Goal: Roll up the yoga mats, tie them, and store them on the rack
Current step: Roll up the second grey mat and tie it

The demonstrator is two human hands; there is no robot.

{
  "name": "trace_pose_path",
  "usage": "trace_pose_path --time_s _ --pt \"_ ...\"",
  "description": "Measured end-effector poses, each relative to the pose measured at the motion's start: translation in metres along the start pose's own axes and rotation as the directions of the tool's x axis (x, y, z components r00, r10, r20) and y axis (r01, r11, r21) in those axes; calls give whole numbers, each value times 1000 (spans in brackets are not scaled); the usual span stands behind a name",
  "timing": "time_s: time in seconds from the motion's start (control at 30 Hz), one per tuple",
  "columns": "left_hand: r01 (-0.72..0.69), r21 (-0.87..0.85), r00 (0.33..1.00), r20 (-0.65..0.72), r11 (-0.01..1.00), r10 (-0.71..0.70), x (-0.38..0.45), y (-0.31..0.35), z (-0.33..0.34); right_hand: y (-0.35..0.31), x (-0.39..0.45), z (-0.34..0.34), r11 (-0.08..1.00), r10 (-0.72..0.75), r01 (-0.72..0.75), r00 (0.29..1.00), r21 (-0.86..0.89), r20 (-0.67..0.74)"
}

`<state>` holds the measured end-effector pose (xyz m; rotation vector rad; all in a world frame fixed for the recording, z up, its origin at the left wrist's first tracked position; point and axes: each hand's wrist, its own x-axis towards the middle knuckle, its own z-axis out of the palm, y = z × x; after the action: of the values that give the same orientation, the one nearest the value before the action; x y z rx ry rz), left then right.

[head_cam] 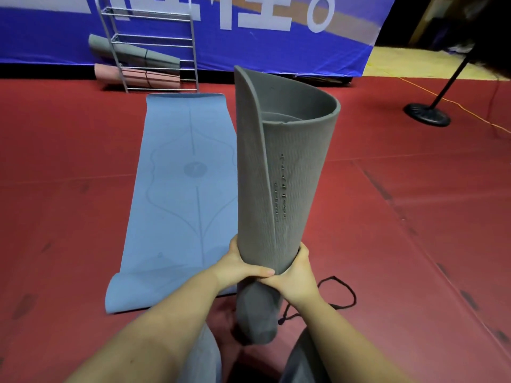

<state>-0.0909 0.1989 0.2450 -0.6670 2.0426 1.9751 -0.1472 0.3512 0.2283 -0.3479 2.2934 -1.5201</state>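
Observation:
A rolled grey yoga mat (279, 167) stands upright in front of me, its lower end on the red floor between my knees and its outer flap loose at the top. My left hand (240, 265) grips the roll low on its left side. From the right, my right hand (297, 275) wraps around it at the same height. A black cord (344, 293) lies on the floor just right of the roll. A blue yoga mat (182, 194) lies unrolled to the left. The metal rack (154, 48) stands at the back, holding a rolled grey mat (132, 49) and a rolled pink mat (138, 77).
A red padded floor (414, 217) surrounds me. A blue banner (249, 40) hangs along the back wall. A black pole stand with a round base (427, 114) is at the right, with a yellow cable (456, 106) running past it.

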Motion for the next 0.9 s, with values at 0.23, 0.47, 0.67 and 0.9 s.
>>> trace_pose_path --time_s 0.23,0.47,0.67,0.9 --pt "-336 130 862 -357 933 360 -24 84 17 -4 1 5 999 48 -50 997 -17 -68" --pt "-212 385 755 -520 898 401 -34 86 25 -31 -6 -1 999 -6 7 1000 -35 23" --pt "-228 341 755 -530 912 387 -44 86 25 -73 6 -5 989 -137 134 989 -56 -51" --pt "-234 134 804 -531 963 268 -53 118 15 -76 -6 -1 990 -139 134 981 -52 -132"
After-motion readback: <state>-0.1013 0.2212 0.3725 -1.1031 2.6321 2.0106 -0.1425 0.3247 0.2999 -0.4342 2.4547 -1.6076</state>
